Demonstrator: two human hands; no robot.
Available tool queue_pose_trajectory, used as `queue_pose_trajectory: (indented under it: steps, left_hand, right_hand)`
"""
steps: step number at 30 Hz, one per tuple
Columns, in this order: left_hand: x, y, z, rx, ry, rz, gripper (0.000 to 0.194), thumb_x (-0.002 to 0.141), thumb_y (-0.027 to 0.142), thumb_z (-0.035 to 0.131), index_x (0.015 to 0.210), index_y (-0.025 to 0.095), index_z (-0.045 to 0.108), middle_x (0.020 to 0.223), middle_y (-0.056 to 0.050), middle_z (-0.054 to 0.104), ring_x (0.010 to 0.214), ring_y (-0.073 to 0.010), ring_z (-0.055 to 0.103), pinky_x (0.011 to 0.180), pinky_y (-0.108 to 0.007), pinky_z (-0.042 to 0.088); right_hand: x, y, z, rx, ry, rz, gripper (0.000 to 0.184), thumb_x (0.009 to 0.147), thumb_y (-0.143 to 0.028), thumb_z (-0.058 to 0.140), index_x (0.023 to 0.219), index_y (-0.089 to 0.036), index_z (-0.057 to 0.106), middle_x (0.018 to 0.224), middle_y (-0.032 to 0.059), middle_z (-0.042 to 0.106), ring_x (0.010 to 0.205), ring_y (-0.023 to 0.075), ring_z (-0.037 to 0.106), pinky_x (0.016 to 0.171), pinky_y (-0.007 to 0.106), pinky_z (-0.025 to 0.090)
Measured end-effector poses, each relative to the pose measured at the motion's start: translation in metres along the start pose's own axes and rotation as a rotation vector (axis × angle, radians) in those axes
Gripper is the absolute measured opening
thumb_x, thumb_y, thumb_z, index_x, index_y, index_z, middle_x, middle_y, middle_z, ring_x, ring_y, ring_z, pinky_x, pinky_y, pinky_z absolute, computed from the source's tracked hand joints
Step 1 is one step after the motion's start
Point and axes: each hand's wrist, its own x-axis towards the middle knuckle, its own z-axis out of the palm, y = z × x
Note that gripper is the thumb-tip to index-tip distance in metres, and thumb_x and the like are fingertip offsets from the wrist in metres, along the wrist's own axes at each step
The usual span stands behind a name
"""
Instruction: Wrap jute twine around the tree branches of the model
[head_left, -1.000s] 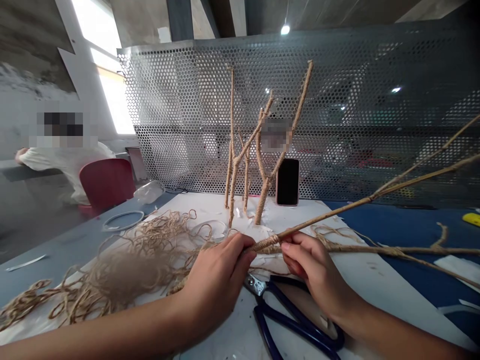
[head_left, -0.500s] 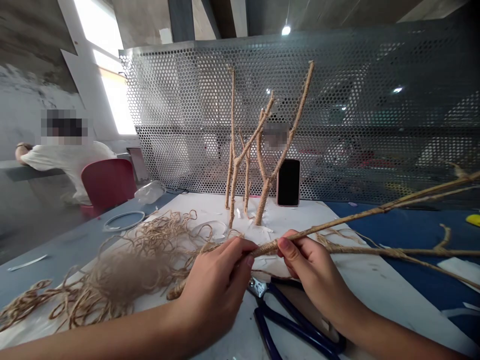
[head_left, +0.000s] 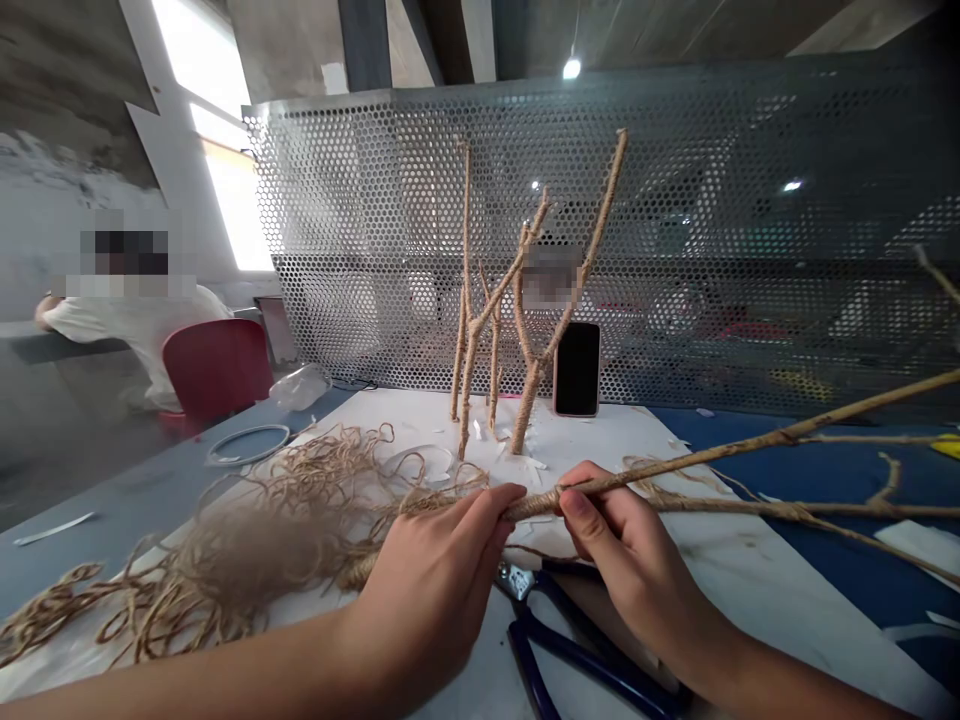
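A long thin branch (head_left: 720, 452) runs from the table's middle out to the right edge, and its near end is wound with jute twine. My left hand (head_left: 442, 580) is closed round that wound end, fingers pinching the twine. My right hand (head_left: 630, 555) is closed on the branch just to the right, thumb on top. A big loose tangle of jute twine (head_left: 247, 540) lies to the left and leads to my left hand. A second branch (head_left: 810, 510) lies flat on the table behind my right hand.
Several twine-wrapped branches (head_left: 517, 300) stand upright at the back, with a black phone (head_left: 577, 368) leaning on the perforated metal screen (head_left: 750, 220). Blue-handled scissors (head_left: 570, 650) lie under my hands. A person sits at far left by a red chair (head_left: 214, 365).
The far end of the branch has swung downward on the right. Both hands have stayed on it, shifting slightly along the wound end.
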Motion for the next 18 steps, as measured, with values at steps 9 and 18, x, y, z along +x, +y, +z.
queue_pose_trajectory:
  steps: [9,18]
  left_hand:
    - [-0.0031,0.0059,-0.0012,-0.076,0.034,-0.046,0.012,0.091,0.021,0.035,0.098,0.023,0.044,0.079,0.0,0.06,0.061,-0.0126,0.053,0.057,-0.024,0.039]
    - [-0.0027,0.0051,-0.0001,-0.243,0.075,-0.137,0.008,0.09,0.022,0.038,0.093,0.023,0.046,0.073,0.003,0.055,0.062,-0.0111,0.05,0.06,-0.023,0.037]
  right_hand:
    - [-0.0029,-0.0016,-0.0006,0.093,-0.091,-0.007,0.021,0.091,-0.04,0.035,0.081,-0.022,0.04,0.061,-0.0056,0.026,0.054,0.0106,0.026,0.05,0.023,0.024]
    - [-0.0012,-0.001,0.0029,0.078,0.017,-0.001,0.029,0.088,-0.041,0.043,0.069,-0.02,0.04,0.06,-0.0051,0.032,0.055,0.0102,0.03,0.051,0.022,0.027]
